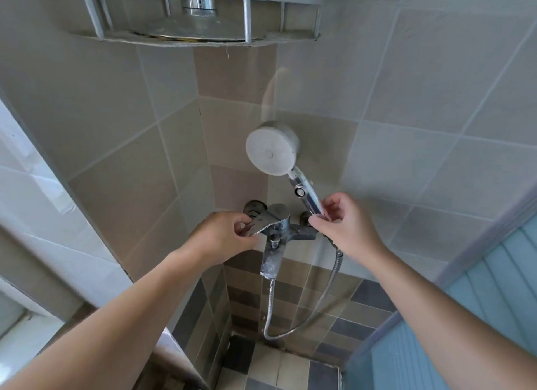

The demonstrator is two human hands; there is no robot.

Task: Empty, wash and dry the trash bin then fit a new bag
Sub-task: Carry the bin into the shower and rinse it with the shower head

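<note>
The right hand (343, 224) grips the chrome handle of the round white shower head (273, 148), whose axis points to 11 o'clock. The left hand (223, 232) pinches the flat metal tap lever (266, 219) at its 3 o'clock.

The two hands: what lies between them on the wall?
In the head view, the chrome mixer tap sits between the left hand on its lever and the right hand holding the shower handle.

Tiled shower corner, seen from above: mixer tap (279, 227) fixed to wall, its lever (266, 222) pinched by left hand (223, 235); shower head (273, 148) held up by its handle in right hand (345, 227); metal hose (308, 311) looped below; corner shelf (200, 15) mounted at upper edge
</note>
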